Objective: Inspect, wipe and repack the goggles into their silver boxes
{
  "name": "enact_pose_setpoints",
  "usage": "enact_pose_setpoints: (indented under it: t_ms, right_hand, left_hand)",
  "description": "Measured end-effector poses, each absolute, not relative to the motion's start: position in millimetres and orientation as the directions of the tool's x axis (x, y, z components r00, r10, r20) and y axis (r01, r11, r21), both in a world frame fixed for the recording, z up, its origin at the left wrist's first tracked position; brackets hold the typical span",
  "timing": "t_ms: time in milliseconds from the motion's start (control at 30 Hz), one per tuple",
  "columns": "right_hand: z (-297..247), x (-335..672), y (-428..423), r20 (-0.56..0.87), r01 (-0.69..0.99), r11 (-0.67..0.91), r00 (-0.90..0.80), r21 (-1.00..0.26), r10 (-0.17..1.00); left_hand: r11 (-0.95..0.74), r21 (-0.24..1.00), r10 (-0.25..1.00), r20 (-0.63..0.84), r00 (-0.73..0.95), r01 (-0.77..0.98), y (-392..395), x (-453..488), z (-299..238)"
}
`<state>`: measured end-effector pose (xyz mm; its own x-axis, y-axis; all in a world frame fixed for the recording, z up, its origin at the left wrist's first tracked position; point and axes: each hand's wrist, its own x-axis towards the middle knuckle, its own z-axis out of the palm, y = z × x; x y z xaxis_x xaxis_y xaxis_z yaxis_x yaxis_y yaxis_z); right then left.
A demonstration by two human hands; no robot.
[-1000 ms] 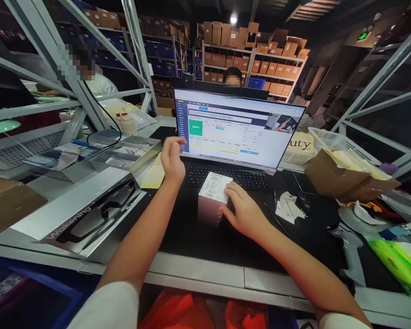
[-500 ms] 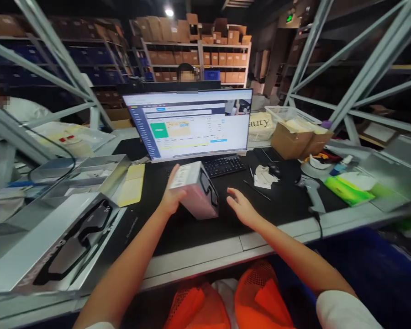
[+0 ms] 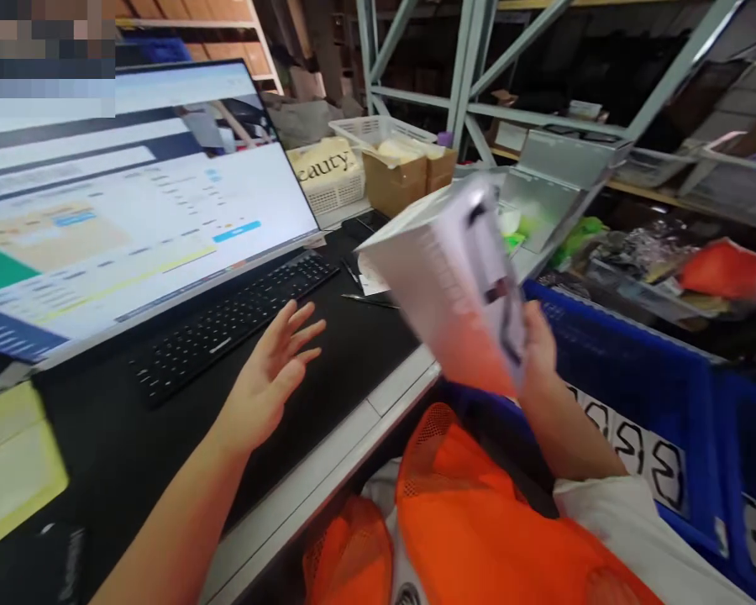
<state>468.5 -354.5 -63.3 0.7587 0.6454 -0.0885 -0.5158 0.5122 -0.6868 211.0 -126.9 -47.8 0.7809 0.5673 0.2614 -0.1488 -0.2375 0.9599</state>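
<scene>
Box [image 3: 454, 277] in right hand [image 3: 538, 346] beside blue crate [image 3: 623, 378]; packets [image 3: 396, 149] in cardboard carton [image 3: 396, 183].

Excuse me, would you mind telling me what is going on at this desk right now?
A person sits at a desk facing a monitor and keyboard. Their right hand holds a white box, tilted and motion-blurred, raised by the desk's edge next to a blue crate on the right. Their left hand is open, fingers spread, over the desk's black mat near the keyboard, and holds nothing.
</scene>
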Motion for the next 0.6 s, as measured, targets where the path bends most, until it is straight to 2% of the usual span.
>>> enact_pose_setpoints:
  t_ms: [100,200,233,267,333,467,600]
  right_hand:
    - [-49.8,510.5,-413.8,0.009,-0.268,0.829,0.950,-0.491,0.313]
    - [-59.9,558.2,-461.4,-0.001,-0.196,0.893,0.977,-0.405,0.214]
    - [-70.6,575.4,-473.0,-0.027,-0.134,0.887,0.990,-0.443,0.136]
    - [-84.4,592.6,-482.0,-0.051,-0.040,0.846,0.999,-0.531,0.015]
    - [-118.2,624.1,-492.4,-0.228,-0.073,0.704,0.965,-0.707,-0.129]
    - [-190.7,658.2,-486.1,-0.419,-0.219,0.623,0.888,-0.751,-0.192]
    - [-251.1,655.0,-455.9,-0.585,-0.435,0.529,0.797,-0.728,-0.151]
  left_hand:
    - [-0.283,0.959,0.627,0.176,0.759,0.011,-123.1,187.8,-64.7]
    - [-0.295,0.946,0.712,0.123,0.691,0.135,-121.2,161.4,-84.9]
    - [-0.292,0.940,0.735,0.101,0.670,0.179,-121.0,153.1,-91.3]
    - [-0.287,0.932,0.755,0.078,0.651,0.221,-121.1,145.5,-97.2]
    - [-0.270,0.915,0.785,0.030,0.619,0.299,-121.9,132.4,-107.2]
    - [-0.226,0.864,0.834,-0.068,0.547,0.450,-124.1,113.8,-121.1]
    - [-0.296,0.739,0.841,-0.099,0.532,0.605,-127.2,99.4,-131.8]
